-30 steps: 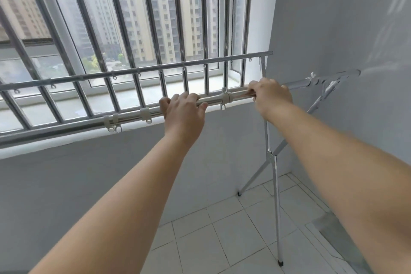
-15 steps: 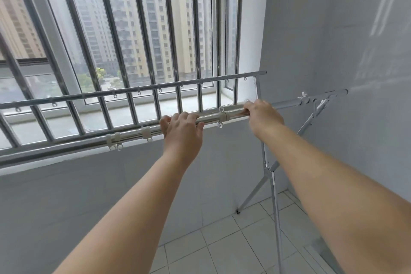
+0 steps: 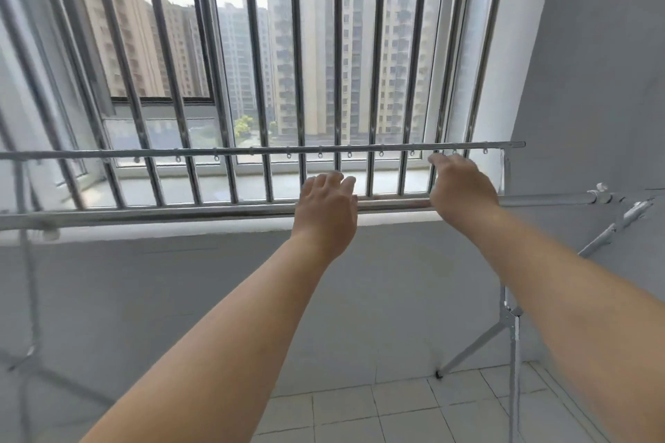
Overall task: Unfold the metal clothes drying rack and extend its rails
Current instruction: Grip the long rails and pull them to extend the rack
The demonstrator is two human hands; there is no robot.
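The metal drying rack stands unfolded in front of the barred window. Its thick near rail (image 3: 180, 214) runs across the view at wrist height. The thin far rail (image 3: 252, 150), with several small hooks, runs parallel behind it. My left hand (image 3: 327, 207) hovers over the near rail with its fingers spread and grips nothing. My right hand (image 3: 464, 187) is open too, past the near rail, its fingertips just below the far rail. The part of the near rail behind both hands is hidden.
The rack's crossed legs (image 3: 515, 331) stand on the tiled floor (image 3: 396, 414) at the right, close to the grey side wall (image 3: 593, 83). A blurred leg (image 3: 25, 298) shows at the left. Window bars (image 3: 300, 47) and a low wall lie just behind the rack.
Both hands have let go of the near rail and opened. The right hand has risen toward the far rail. The view has tilted up and turned left.
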